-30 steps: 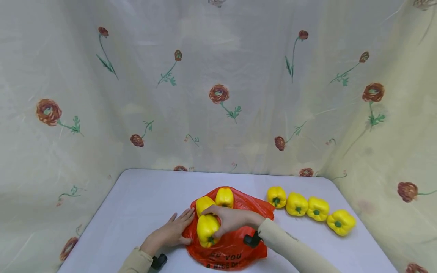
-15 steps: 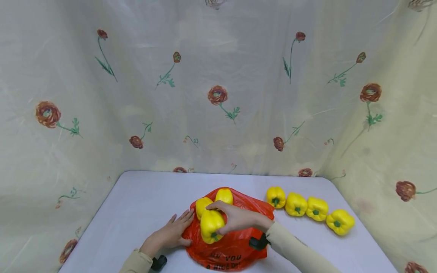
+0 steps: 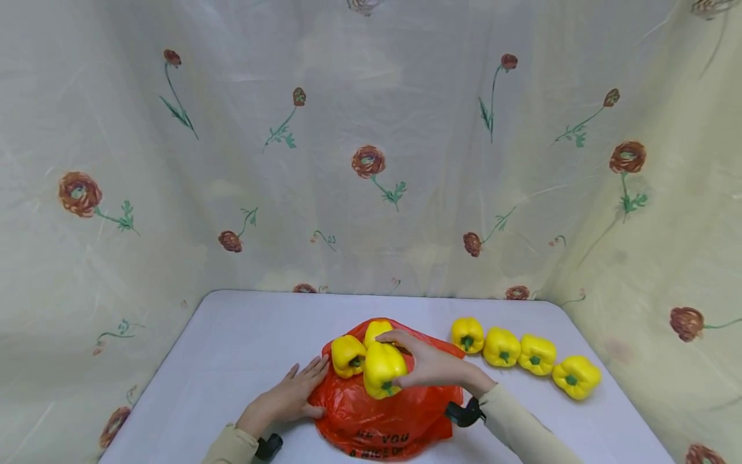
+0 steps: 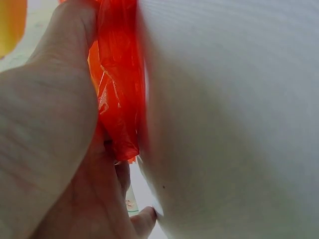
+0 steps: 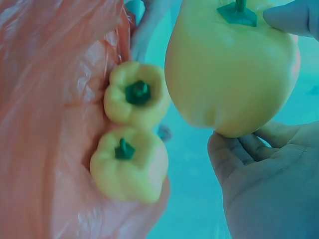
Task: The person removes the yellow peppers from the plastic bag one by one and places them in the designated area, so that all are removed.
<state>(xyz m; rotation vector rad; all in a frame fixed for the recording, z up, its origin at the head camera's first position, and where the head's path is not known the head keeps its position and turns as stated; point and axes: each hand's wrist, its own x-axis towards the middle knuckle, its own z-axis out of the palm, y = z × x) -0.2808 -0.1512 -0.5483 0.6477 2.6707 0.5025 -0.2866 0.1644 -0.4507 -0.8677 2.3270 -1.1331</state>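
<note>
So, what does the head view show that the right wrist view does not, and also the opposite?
Only the head view: four glossy yellow bell peppers in a row, right of the red plastic bag, and the bag's black lettering.

Only the right wrist view: the green stem of the rear pepper on the bag, hidden in the head view.

Both: the right hand gripping one yellow bell pepper, the rear pepper, the left pepper on the bag, and the bag.

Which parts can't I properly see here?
Head view: lower part of the rear yellow, lobed bell pepper, hidden by the held yellow pepper.
Right wrist view: held pepper's green stem, cut by top edge.
Head view: some black lettering on the crinkled red plastic bag, blurred by creases.
</note>
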